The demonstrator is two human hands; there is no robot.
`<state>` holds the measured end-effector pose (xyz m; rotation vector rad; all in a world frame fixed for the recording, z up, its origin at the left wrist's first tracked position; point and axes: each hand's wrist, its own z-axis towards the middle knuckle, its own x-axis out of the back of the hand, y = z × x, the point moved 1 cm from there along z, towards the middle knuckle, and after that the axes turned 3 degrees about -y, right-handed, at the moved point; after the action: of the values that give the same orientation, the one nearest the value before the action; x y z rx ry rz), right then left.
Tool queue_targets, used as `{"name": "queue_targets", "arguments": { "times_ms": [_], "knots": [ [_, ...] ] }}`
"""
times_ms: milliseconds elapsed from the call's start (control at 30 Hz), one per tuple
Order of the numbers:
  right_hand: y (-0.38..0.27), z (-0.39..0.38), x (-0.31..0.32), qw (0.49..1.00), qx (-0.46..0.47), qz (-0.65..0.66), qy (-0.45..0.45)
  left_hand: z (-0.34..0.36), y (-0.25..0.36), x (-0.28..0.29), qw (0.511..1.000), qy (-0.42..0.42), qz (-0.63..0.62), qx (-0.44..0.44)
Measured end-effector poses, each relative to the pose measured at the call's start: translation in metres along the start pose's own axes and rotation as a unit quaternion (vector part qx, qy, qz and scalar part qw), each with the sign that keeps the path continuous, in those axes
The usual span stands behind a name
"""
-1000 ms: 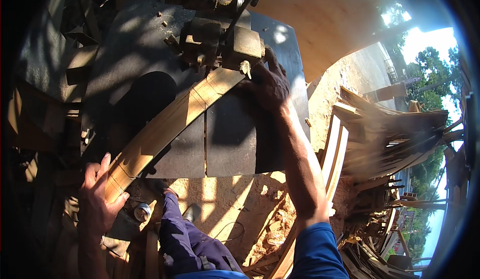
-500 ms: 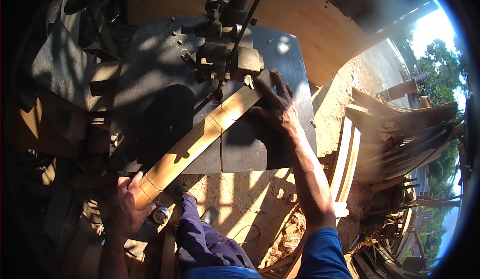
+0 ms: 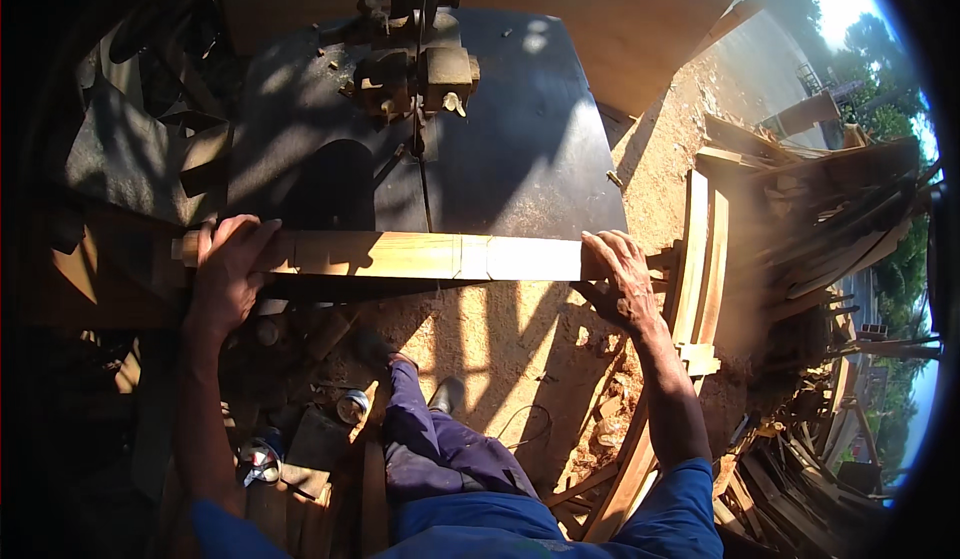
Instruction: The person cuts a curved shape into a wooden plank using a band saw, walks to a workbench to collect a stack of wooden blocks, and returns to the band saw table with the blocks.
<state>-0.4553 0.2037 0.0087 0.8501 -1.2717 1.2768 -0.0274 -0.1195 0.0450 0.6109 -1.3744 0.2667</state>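
A long wooden board (image 3: 420,256) lies crosswise along the near edge of the dark saw table (image 3: 530,169), with pencil lines marked across it. My left hand (image 3: 228,271) is closed around its left part, fingers over the top. At the other end my right hand (image 3: 622,277) grips the board, thumb below and fingers above. Beyond the board, a thin bandsaw blade (image 3: 422,174) runs down to the table beneath a metal blade guide (image 3: 420,79). The board is apart from the blade.
Stacked timber and offcuts (image 3: 800,249) fill the right side, with two long curved boards (image 3: 703,259) standing nearer. A grey sheet (image 3: 120,154) hangs at the left. Below the table are a round tin (image 3: 352,406) and sawdust-covered ground (image 3: 500,329).
The board has swung from a diagonal to crosswise and come back from the blade toward me. My right hand moved nearer and my left hand rose, both still gripping it.
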Motion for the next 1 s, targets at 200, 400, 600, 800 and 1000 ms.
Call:
{"name": "queue_targets", "arguments": {
  "times_ms": [200,400,600,800,1000],
  "knots": [
    [-0.016,-0.016,-0.01,0.999,0.01,0.011,0.039,0.047,-0.047,-0.015,0.999,-0.002,0.046,0.025],
    [-0.015,-0.08,0.008,0.995,-0.063,0.079,-0.024,0.05,-0.041,-0.037,0.985,0.09,0.099,0.108],
    [-0.05,-0.183,0.013,0.989,-0.109,0.074,-0.072,0.071,-0.007,-0.07,0.986,0.128,-0.108,0.024],
    [-0.058,-0.216,0.013,0.982,-0.17,0.081,-0.034,0.108,0.004,-0.089,0.972,0.189,-0.139,-0.024],
    [-0.035,-0.19,0.021,0.988,-0.15,-0.008,-0.026,0.131,0.017,-0.101,0.959,0.27,-0.078,0.043]
  ]
}}
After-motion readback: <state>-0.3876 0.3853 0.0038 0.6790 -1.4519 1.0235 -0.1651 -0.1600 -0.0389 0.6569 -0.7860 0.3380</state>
